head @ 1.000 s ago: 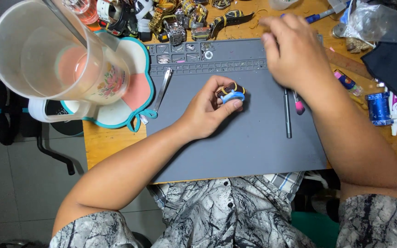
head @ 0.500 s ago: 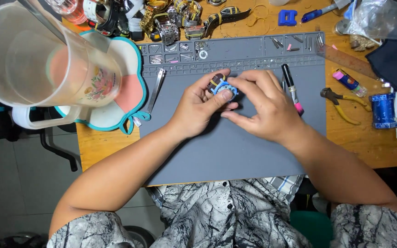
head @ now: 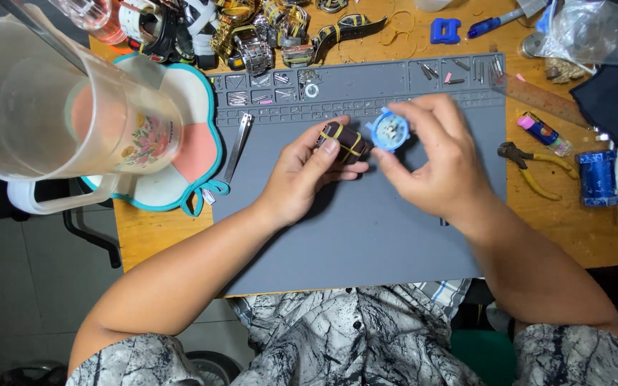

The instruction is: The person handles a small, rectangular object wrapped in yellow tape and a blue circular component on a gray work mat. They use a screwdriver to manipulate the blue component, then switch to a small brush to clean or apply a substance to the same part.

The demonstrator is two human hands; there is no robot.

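- My left hand (head: 302,175) is pinching the dark yellow-banded block (head: 343,141) above the grey mat (head: 366,243), keeping it steady.
- My right hand (head: 434,161) is gripping the round blue holder (head: 389,131) beside it, face up for viewing.
- Spare small parts are waiting in the mat's tray slots (head: 366,78) beyond.

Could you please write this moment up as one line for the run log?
left hand: grips dark block with yellow bands | right hand: pinches round blue part | parts: apart | surface: grey mat
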